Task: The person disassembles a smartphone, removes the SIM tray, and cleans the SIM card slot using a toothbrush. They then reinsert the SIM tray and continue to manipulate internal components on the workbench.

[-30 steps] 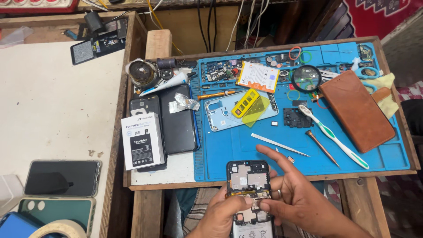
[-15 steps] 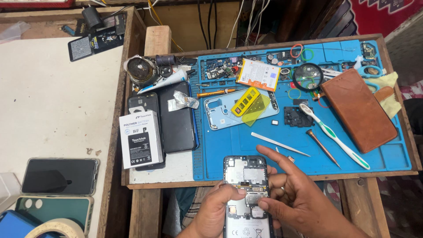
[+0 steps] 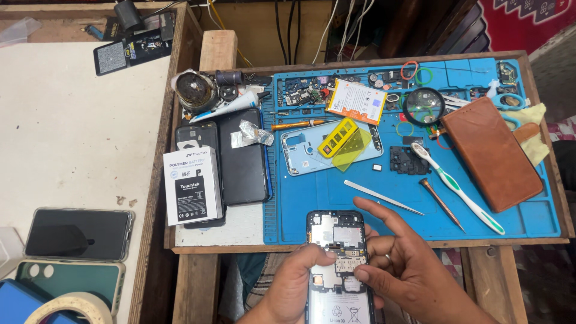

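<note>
Wooden rails frame a shallow work tray (image 3: 372, 245) in which a blue rubbery mat (image 3: 510, 222) with moulded compartments is laid. Just below the tray's near rail, an opened phone (image 3: 337, 264) with its back cover off is held upright between both hands; its bare circuit board, metal shields and flat dark battery are exposed. The left hand (image 3: 294, 285) is wrapped around the phone's lower left edge, the thumb laid across the board, so it is clamped on the phone. The right hand (image 3: 408, 273) is set against the phone's right side, its thumb tip pressed on the board's middle while the index finger is stretched out above, free of anything; the other fingers are curled behind the frame. Just beyond the right index finger, thin steel tweezers (image 3: 384, 197) are laid slantwise on the mat, with a copper-toned pointed tool (image 3: 441, 204) and a white and green toothbrush (image 3: 459, 189) further to the right. Beyond these, a brown leather wallet case (image 3: 492, 153) and a round magnifying glass (image 3: 423, 107) are seen. Farther ahead of the hands, a pale blue phone frame (image 3: 306, 150) carries a yellow plastic piece (image 3: 339, 139). Left of the left hand and ahead of it, a white battery box (image 3: 192, 186) is stacked on dark phones (image 3: 243, 156).
</note>
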